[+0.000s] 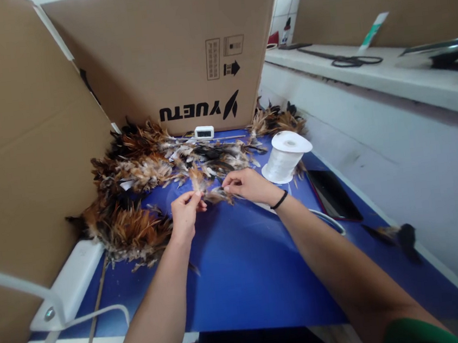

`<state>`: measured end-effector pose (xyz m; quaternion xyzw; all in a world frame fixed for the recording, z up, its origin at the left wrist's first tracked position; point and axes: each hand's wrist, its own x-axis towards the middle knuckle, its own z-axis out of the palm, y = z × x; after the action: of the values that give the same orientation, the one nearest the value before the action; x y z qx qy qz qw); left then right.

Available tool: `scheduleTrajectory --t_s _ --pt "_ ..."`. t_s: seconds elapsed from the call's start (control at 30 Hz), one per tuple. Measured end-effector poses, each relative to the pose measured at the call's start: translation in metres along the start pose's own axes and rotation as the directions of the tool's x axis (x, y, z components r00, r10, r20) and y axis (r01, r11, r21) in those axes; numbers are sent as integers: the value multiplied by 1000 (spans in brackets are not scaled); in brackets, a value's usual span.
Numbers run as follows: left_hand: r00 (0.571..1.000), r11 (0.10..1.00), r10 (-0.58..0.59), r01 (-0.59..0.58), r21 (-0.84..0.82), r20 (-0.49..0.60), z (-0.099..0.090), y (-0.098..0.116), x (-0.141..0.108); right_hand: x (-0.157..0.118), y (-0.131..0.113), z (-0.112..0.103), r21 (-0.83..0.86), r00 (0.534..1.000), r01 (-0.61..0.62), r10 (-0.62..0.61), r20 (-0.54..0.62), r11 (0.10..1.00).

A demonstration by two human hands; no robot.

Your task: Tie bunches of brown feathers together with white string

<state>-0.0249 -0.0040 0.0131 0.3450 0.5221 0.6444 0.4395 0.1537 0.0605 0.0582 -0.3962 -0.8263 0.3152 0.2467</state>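
Note:
Between thumb and fingers, my left hand (pixel 184 211) pinches a small bunch of brown and white feathers (pixel 197 179) that points upward. Close by on the right, my right hand (pixel 249 184) has its thumb and forefinger pressed together, low over loose feathers (pixel 217 195) on the blue table mat (pixel 243 268). Whatever lies between those right fingertips is too small to make out. Brown and black feather bundles (pixel 137 230) lie to the left of my hands. Behind them, more mixed feathers (pixel 219 153) are spread out. A white spool of ribbon (pixel 287 157) stands just beyond my right hand.
A large cardboard box (pixel 152 59) walls off the back, with a small digital clock (pixel 204 132) before it. On the right lie a dark phone (pixel 333 194) and a few dark feathers (pixel 399 238). A white power strip (pixel 69 284) sits left. Scissors (pixel 352 60) rest on the ledge.

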Motion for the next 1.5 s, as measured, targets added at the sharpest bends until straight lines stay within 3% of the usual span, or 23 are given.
scheduleTrajectory --t_s 0.2,0.33,0.47,0.63,0.8,0.93,1.03,1.2,1.5 --pt "998 992 -55 57 115 -20 -2 -1 1 -2 3 -18 61 1000 -15 15 -2 998" --pt "998 988 63 -65 141 16 3 3 -6 -5 0 -26 123 999 -22 17 45 992" --pt "982 997 71 -75 14 177 9 9 -16 -7 -5 -27 84 997 -1 -5 74 996" --pt "947 998 -6 -14 60 322 13 6 -23 -8 -16 -21 131 986 5 -27 166 991" --pt "957 998 -63 63 12 285 12 4 -20 -8 -20 -20 276 979 -54 -4 206 960" --pt "952 964 -162 210 -166 261 10 6 -17 -5 -12 -21 372 995 -66 35 89 926" --pt "946 924 -205 271 -270 251 10 6 -16 -2 -6 -16 349 998 -5 -16 57 937" --pt "942 918 -226 291 -270 248 10 3 -16 0 -7 2 352 984 92 -139 113 932" --pt "932 927 -204 282 -246 299 10 1 -16 2 -6 11 252 994 90 -103 37 964"
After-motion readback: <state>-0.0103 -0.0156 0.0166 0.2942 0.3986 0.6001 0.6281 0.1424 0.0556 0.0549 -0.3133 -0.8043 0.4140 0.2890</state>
